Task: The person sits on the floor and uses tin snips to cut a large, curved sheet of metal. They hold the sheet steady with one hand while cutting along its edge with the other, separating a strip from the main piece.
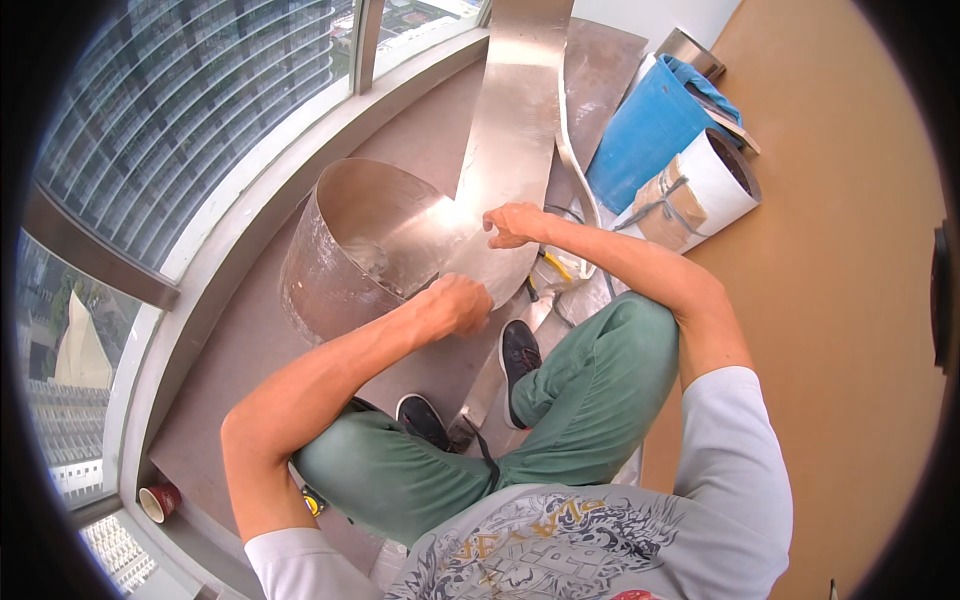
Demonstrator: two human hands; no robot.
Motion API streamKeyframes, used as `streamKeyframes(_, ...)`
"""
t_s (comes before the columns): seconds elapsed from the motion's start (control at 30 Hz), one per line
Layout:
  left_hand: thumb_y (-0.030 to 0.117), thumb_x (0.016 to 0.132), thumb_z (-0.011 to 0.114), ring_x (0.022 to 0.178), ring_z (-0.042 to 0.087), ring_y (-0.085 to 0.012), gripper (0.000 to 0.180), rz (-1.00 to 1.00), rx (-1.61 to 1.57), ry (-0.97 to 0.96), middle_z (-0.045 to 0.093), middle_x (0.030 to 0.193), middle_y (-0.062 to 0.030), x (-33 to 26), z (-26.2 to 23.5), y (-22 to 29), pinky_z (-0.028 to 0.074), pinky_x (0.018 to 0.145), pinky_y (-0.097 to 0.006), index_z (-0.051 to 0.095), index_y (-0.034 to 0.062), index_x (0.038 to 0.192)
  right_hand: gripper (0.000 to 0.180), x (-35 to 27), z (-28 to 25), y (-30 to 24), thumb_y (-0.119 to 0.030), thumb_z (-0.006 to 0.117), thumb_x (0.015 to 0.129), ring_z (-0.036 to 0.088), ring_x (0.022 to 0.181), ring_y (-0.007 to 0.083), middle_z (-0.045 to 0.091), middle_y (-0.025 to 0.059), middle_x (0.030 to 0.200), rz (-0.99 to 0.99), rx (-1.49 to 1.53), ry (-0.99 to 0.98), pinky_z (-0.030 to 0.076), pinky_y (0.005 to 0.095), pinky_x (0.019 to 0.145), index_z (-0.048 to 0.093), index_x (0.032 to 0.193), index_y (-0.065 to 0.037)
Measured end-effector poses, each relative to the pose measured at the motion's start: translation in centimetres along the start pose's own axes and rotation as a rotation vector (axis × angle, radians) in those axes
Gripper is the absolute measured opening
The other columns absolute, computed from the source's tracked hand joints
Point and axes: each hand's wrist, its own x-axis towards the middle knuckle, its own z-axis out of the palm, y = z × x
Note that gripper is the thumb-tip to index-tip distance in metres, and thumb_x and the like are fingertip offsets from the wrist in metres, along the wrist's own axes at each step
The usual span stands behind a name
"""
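A long strip of shiny sheet metal (510, 130) runs from the far side toward me, and its near end bends off to the left. There it joins a wide, curled loop of the same dull metal (330, 255), standing on its edge on the floor. At the near edge of the strip, my left hand (462, 303) is closed in a fist; what it grips is hidden. Farther along, my right hand (515, 225) reaches over the strip's right side, its fingers bent and apart over the metal, with nothing visible in them.
Yellow-handled tool (556, 265) lies right of the strip. A blue roll (645, 130) and a white roll (690, 195) lean near the tan wall (830, 250). Windows (200, 130) line the left, with a red cup (160, 502) below. A tape measure (313, 501) sits beside my left leg.
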Motion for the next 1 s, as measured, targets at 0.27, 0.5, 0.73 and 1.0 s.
streamKeyframes(0.27, 0.028, 0.087, 0.061, 0.085, 0.07, -0.0353, 0.025, -0.018, 0.029, 0.091, 0.072, 0.088, -0.0153, -0.5, 0.0, -0.2, 0.055, 0.077, -0.044, 0.074, 0.0061, 0.091, 0.047, -0.3, 0.4, 1.9, -0.041, 0.063, 0.082, 0.062, 0.111, 0.03, 0.067, 0.0093, 0.118, 0.023, -0.057, -0.028, 0.051, 0.0468, 0.09, 0.066, 0.119, -0.012)
streamKeyframes(0.5, 0.027, 0.086, 0.062, 0.091, 0.07, -0.0339, 0.025, -0.115, -0.033, 0.059, 0.073, 0.093, -0.0151, -0.9, -0.2, 0.0, 0.056, 0.08, -0.042, 0.075, 0.0075, 0.093, 0.043, 0.6, 1.5, 2.2, -0.04, 0.063, 0.081, 0.063, 0.108, 0.0332, 0.067, 0.0105, 0.117, 0.016, -0.049, -0.041, 0.051, 0.0506, 0.089, 0.071, 0.109, -0.009)
streamKeyframes(0.73, 0.032, 0.091, 0.057, 0.088, 0.068, -0.0362, 0.029, -0.053, 0.032, 0.041, 0.071, 0.09, -0.0156, -1.1, -0.4, -0.4, 0.054, 0.079, -0.046, 0.071, 0.0074, 0.098, 0.04, 1.5, 1.6, 1.5, -0.037, 0.062, 0.081, 0.066, 0.102, 0.0349, 0.069, 0.0139, 0.11, -0.022, -0.024, -0.033, 0.052, 0.05, 0.085, 0.073, 0.102, -0.006)
streamKeyframes(1.0, 0.03, 0.091, 0.057, 0.085, 0.068, -0.0372, 0.028, -0.046, 0.034, 0.052, 0.07, 0.087, -0.0166, -1.5, -1.0, -0.1, 0.054, 0.078, -0.046, 0.071, 0.0065, 0.096, 0.049, 1.5, 1.1, 1.1, -0.043, 0.068, 0.08, 0.062, 0.11, 0.0344, 0.067, 0.0172, 0.114, -0.012, -0.069, -0.115, 0.049, 0.0434, 0.092, 0.063, 0.118, -0.012)
